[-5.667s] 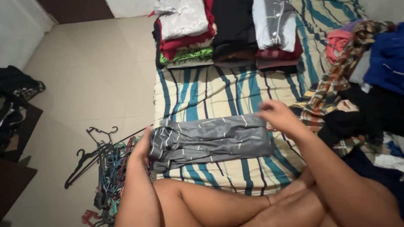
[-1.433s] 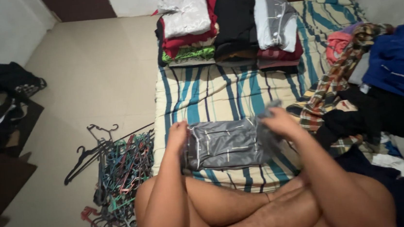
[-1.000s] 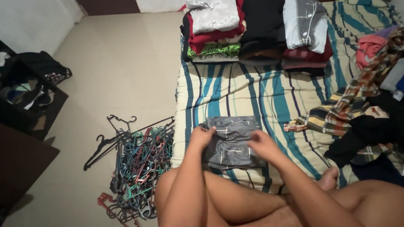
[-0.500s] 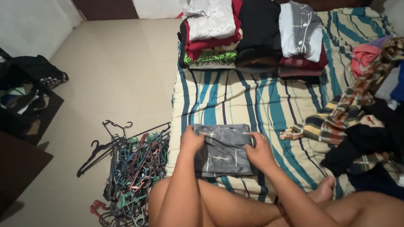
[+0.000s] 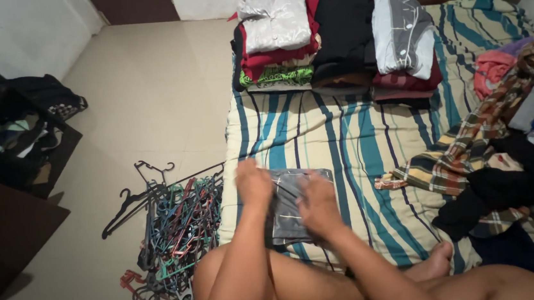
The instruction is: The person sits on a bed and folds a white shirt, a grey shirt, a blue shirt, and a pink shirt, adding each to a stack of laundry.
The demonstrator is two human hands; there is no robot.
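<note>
A grey garment [image 5: 292, 199] lies folded into a small rectangle on the striped mattress [image 5: 356, 142], right in front of my crossed legs. My left hand [image 5: 253, 182] presses flat on its left side. Over the garment's right part my right hand [image 5: 319, 203] rests with fingers spread. Both palms lie on the fabric and neither one grips it.
Three stacks of folded clothes [image 5: 334, 35] stand at the mattress's far end. A heap of unfolded clothes [image 5: 505, 148], with a plaid piece on top, lies to the right. A pile of hangers [image 5: 171, 229] sits on the tiled floor at left, beside dark furniture [image 5: 7, 192].
The long grey garment has been folded in from both ends into a small rectangle. My hands came together and now press on it. The view has shifted left.
</note>
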